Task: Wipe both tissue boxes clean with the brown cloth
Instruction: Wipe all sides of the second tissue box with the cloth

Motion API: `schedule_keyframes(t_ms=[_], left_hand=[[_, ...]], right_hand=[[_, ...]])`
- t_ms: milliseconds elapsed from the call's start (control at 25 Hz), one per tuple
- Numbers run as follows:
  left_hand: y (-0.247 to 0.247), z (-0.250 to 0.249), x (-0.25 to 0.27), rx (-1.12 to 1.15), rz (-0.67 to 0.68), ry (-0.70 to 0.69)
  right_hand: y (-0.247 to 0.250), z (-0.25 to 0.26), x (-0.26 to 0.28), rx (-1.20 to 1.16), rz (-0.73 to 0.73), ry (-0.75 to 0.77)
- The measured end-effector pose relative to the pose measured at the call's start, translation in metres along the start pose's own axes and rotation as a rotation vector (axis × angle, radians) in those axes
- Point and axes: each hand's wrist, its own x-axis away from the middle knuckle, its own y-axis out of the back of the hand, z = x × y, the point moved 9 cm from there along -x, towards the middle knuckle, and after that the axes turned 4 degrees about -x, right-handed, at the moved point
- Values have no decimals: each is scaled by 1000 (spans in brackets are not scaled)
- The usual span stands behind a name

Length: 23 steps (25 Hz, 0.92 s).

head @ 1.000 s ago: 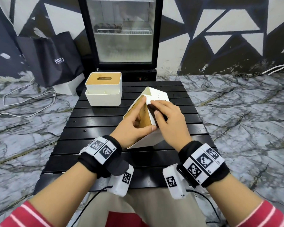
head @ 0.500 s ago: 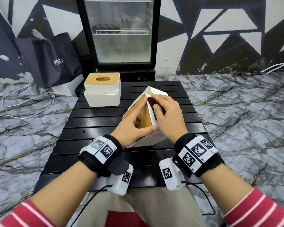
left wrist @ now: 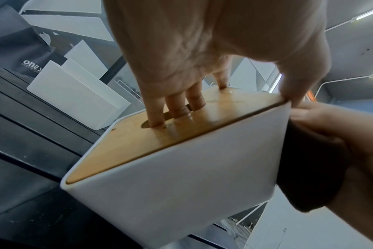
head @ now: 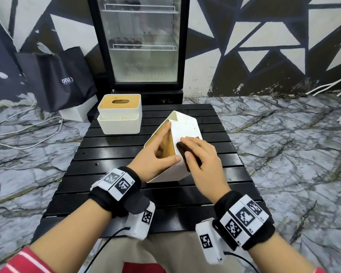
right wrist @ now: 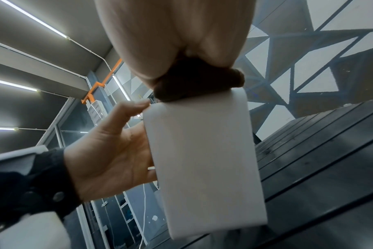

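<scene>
A white tissue box (head: 185, 127) with a wooden lid stands tilted on one edge at the table's middle. Brown specks mark the upper part of its white side. My left hand (head: 158, 152) grips it, with fingers (left wrist: 175, 107) in the lid's slot and the thumb on the lid's edge. My right hand (head: 193, 150) holds the bunched brown cloth (head: 181, 149) against the white side, near its lower half. From the right wrist, the cloth (right wrist: 192, 84) sits at the box's (right wrist: 202, 160) top edge. The second tissue box (head: 119, 115) stands upright at the back left.
The black slatted table (head: 106, 174) is low and small, on a marble floor. A glass-door fridge (head: 144, 46) stands right behind it. A black bag (head: 63, 77) and a white box sit on the floor at the back left. Cables lie on the floor at left.
My right hand has slid the cloth down the box's white side toward me. The left hand and the tilted box have stayed in place.
</scene>
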Motion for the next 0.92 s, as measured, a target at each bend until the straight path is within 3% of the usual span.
schedule_keyframes(t_ms=[360,680,920], left_hand=[[0,-4,-5,14,-11,0],[1,-4,-3,12,-10,1],[2,-5,-5,33,-14,-1]], right_hand=[[9,-14,-23,47,-23,-111],[0,5,4,15,-24,86],[17,-20,-12,37,-38,-7]])
